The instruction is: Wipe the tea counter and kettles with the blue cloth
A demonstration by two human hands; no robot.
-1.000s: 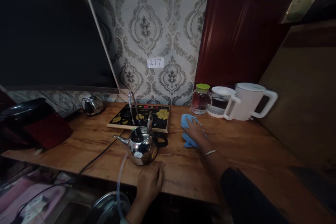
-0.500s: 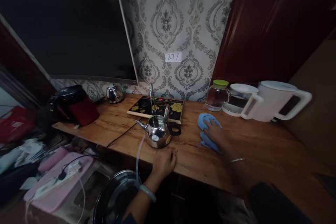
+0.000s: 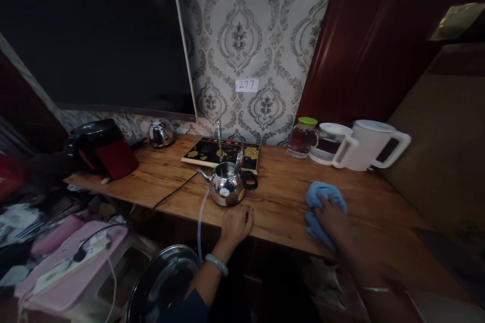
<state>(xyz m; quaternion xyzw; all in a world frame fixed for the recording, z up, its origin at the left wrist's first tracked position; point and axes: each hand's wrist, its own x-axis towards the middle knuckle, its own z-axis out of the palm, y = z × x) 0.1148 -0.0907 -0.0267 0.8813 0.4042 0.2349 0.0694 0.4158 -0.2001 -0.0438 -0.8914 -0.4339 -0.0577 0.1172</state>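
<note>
My right hand [image 3: 332, 217] presses a crumpled blue cloth [image 3: 317, 193] onto the wooden tabletop, its fingers bunched over the fabric. At the table's front edge rests my left hand [image 3: 235, 224], fingers curled in and nothing visible in them; a pale bangle circles that wrist. Just beyond the left hand stands a shiny steel kettle [image 3: 226, 191], its lid tipped up and its spout pointing left. Behind the kettle lies a black cooktop [image 3: 204, 150] with gold flowers and a thin metal spout rising from it.
A glass jug [image 3: 302, 141] with a green lid, a clear-sided pot [image 3: 329, 147] and a white pitcher [image 3: 367, 149] line the back right. A small steel pot [image 3: 161, 135] and a red-black appliance [image 3: 109, 154] stand left. Below are a metal basin [image 3: 138, 282] and power strip [image 3: 71, 265].
My right hand has slid the blue cloth to the right and toward me across the table. My left hand stays by the kettle. The view has shifted slightly right.
</note>
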